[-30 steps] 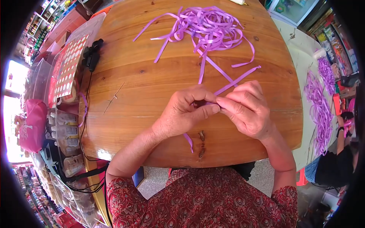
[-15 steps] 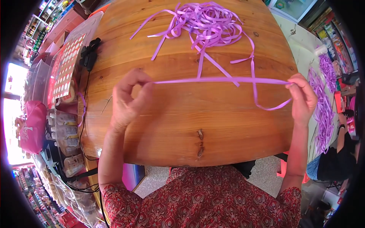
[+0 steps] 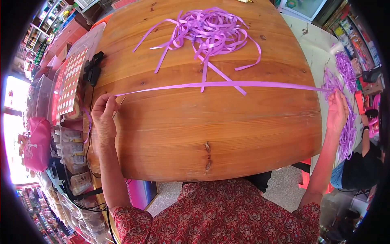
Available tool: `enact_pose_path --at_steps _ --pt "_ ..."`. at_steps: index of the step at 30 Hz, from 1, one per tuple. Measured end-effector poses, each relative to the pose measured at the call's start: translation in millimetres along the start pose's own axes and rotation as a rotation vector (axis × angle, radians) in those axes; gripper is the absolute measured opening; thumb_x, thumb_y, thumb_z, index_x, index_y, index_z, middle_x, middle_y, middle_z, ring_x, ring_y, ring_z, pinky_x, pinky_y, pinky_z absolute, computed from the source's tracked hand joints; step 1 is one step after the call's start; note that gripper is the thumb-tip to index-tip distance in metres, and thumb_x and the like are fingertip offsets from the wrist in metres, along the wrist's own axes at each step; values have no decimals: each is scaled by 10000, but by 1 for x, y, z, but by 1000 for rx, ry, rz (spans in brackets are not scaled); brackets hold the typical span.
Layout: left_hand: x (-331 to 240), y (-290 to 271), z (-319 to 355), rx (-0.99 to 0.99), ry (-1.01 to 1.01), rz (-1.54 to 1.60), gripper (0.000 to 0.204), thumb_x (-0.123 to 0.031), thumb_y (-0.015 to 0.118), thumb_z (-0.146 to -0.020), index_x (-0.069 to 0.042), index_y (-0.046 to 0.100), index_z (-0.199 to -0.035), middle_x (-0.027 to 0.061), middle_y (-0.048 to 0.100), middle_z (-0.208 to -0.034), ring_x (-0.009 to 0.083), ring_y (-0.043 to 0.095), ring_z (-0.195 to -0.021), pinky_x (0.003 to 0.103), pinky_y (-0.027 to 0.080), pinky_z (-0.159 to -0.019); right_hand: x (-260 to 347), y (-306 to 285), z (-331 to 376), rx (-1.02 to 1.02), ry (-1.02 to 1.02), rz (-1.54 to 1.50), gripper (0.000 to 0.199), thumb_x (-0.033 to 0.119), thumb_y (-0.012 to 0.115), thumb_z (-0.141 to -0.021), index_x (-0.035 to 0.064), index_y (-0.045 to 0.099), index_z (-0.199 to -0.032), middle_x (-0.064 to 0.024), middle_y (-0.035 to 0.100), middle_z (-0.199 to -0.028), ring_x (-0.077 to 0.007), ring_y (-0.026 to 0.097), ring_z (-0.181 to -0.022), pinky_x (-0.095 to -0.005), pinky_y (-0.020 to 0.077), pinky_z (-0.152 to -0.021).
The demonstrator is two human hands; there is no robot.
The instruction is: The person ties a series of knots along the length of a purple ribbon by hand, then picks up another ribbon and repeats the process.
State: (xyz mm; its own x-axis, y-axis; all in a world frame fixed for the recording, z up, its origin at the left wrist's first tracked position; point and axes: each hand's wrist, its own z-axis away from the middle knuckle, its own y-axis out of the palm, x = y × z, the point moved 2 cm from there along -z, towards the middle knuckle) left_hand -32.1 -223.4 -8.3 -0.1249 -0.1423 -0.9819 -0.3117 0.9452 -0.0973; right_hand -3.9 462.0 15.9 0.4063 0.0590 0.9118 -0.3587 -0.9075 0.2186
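Observation:
A purple ribbon (image 3: 219, 84) stretches in a shallow arc across the width of the wooden table (image 3: 170, 134). Its left end is pinched between the thumb and fingers of my left hand (image 3: 104, 116), near the table's left edge. My right hand (image 3: 337, 110) grips the other end, out past the right edge of the table. Beyond the stretched ribbon lies a tangled heap of purple ribbons (image 3: 215, 30), with several loose tails trailing toward me. Two of these tails reach the taut strip.
On the left stand a dotted red-and-white sheet (image 3: 73, 81), a black clip-like device (image 3: 93, 69) with a cable, and clear bins (image 3: 73, 146). At right, more purple ribbons (image 3: 346, 71) lie on a white marbled table (image 3: 302, 38). A person in black (image 3: 361, 168) sits beyond it.
My hands have moved farther apart, left hand leftward and right hand rightward, drawing out a longer stretch of ribbon. The loop that hung near my right hand is gone.

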Motion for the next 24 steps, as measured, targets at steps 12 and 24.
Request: enact_pose_path --at_steps 12,24 --pt "-8 38 -12 -91 -109 1272 189 -154 501 -957 10 564 -1029 142 599 -1115 274 533 -1129 453 373 -1055 -12 49 9 80 284 -553 201 119 549 -939 3 562 -1102 -50 550 -912 -169 500 -895 -342 423 -867" --pt "-41 81 20 149 -72 718 217 -202 594 -929 3 602 -1000 -19 492 -698 73 354 -578 242 338 -567 -20 15 -5 125 249 -571 382 80 502 -952 -25 440 -1315 -129 501 -1319 -225 473 -1200 -384 366 -1030"
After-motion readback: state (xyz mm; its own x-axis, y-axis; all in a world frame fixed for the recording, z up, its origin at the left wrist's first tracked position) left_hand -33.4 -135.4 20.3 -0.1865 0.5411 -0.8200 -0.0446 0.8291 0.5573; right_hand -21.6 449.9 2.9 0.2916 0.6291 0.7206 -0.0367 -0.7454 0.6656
